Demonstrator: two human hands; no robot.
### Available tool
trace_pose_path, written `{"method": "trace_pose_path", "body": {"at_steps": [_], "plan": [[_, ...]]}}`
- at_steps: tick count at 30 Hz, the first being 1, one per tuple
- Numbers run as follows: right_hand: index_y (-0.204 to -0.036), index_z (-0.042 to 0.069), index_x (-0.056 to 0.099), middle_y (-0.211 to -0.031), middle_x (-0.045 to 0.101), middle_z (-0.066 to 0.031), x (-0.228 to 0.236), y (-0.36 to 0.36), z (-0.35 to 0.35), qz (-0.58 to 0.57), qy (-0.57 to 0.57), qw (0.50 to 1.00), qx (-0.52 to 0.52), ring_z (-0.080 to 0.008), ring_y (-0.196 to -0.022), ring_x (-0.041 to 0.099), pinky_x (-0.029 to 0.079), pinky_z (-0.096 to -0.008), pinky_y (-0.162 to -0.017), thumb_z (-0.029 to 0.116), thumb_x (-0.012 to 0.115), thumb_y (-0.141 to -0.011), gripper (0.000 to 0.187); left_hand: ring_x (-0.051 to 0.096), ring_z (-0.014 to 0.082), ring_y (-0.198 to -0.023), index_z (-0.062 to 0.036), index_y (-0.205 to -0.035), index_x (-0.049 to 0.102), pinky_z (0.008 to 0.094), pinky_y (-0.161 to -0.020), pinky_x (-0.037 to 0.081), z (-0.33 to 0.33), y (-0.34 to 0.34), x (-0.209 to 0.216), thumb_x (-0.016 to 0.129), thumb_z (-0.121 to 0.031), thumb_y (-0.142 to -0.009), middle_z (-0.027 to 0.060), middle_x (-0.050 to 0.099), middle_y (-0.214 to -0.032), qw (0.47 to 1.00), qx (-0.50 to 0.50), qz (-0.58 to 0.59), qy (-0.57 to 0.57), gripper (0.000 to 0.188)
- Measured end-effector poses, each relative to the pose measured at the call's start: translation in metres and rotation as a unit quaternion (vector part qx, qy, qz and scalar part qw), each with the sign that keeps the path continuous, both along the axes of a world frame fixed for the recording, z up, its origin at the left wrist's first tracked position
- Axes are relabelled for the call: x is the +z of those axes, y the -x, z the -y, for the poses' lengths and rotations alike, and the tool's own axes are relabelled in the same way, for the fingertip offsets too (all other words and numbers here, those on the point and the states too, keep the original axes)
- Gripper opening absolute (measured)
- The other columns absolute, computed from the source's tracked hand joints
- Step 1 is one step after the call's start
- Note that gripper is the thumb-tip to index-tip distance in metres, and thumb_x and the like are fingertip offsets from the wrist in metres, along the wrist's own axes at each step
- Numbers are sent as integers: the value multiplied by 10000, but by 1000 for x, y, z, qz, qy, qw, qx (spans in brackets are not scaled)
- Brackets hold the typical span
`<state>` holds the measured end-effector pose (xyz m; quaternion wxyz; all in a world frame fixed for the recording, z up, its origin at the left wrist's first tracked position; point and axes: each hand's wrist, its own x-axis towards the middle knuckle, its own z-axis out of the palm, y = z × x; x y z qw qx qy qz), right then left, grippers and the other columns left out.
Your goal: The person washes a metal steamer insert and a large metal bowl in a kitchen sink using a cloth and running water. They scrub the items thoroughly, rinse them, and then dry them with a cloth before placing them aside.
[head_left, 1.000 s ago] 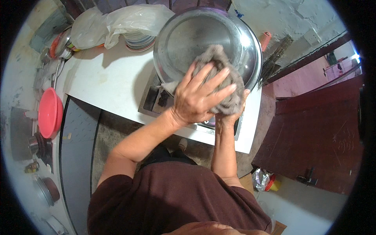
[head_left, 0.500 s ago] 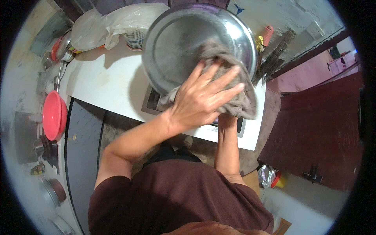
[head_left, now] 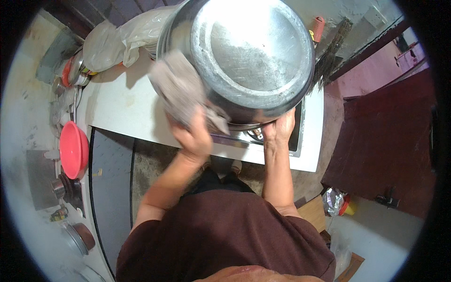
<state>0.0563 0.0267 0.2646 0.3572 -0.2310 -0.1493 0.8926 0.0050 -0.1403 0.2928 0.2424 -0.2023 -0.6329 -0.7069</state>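
Note:
A large shiny metal pot (head_left: pixel 253 56) is tilted up over the counter, its round bottom toward me. My right hand (head_left: pixel 281 126) is closed on the pot's lower edge and supports it; part of the fingers is hidden behind the metal. On the left, my left hand (head_left: pixel 192 138) grips a grey-brown cloth (head_left: pixel 178 87) that lies along the pot's outer side wall. Both the cloth and that hand are blurred by motion. Beneath the pot, a metal-rimmed fixture (head_left: pixel 299 136) set into the counter shows only in part.
The white countertop (head_left: pixel 117 103) carries plastic-covered stacked plates (head_left: pixel 145 30) at the back. A pink basin (head_left: pixel 74 150) stands at the left. A bundled-twig brush (head_left: pixel 331 56) leans at the right, near a dark red door (head_left: pixel 385 145).
The pot has turned, showing its outer bottom and side more fully, and sits higher in view. My left hand and the cloth have moved left, from across the pot to its side wall.

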Motion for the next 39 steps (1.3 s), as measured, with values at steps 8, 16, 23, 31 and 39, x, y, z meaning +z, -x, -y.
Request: {"method": "trace_pose_path", "body": {"at_steps": [8, 16, 23, 31, 39], "plan": [[-1133, 7, 582, -1031, 637, -119, -6, 4, 14, -41, -39, 995, 82, -199, -909, 630, 537, -325, -815, 516, 379, -998, 564, 465, 207, -1276, -369, -1059, 705, 509, -1154, 219, -18, -7, 15, 556, -334, -898, -96, 594, -1286, 821, 64, -431, 368, 222], [-1285, -22, 480, -1257, 562, -140, 26, -2, 23, -11, -143, 989, 24, -258, -1127, 563, 475, -401, -973, 376, 313, -1045, 493, 574, 324, -1098, -193, -1077, 706, 454, -1000, 409, -17, 101, 115, 593, -133, -668, 74, 643, -1191, 875, 42, -306, 372, 429], [-1266, 7, 512, -1212, 596, -138, 7, -4, 16, -56, -34, 990, 127, -263, -1050, 609, 525, -412, -915, 339, 337, -1044, 436, 489, 283, -1270, -36, -1284, 579, 366, -1093, 319, 18, 112, 155, 559, -73, -854, 114, 582, -1315, 865, -95, -258, 419, 433], [-1212, 4, 539, -1153, 613, -119, -1, -4, 26, -83, 7, 980, 182, -227, -1028, 606, 514, -378, -912, 380, 370, -1032, 450, 546, 184, -1140, 38, -1310, 503, 306, -996, 405, 52, 115, 180, 509, -227, -973, 95, 580, -1253, 905, -321, 42, 274, 429], [-1272, 5, 511, -1202, 600, -141, 3, -5, 32, -51, -82, 977, 188, -261, -1064, 605, 517, -396, -923, 406, 334, -1034, 499, 622, 176, -962, 28, -1068, 650, 276, -893, 467, 3, 102, 210, 490, -91, -850, 116, 685, -1032, 849, -185, -19, 494, 296]]}}
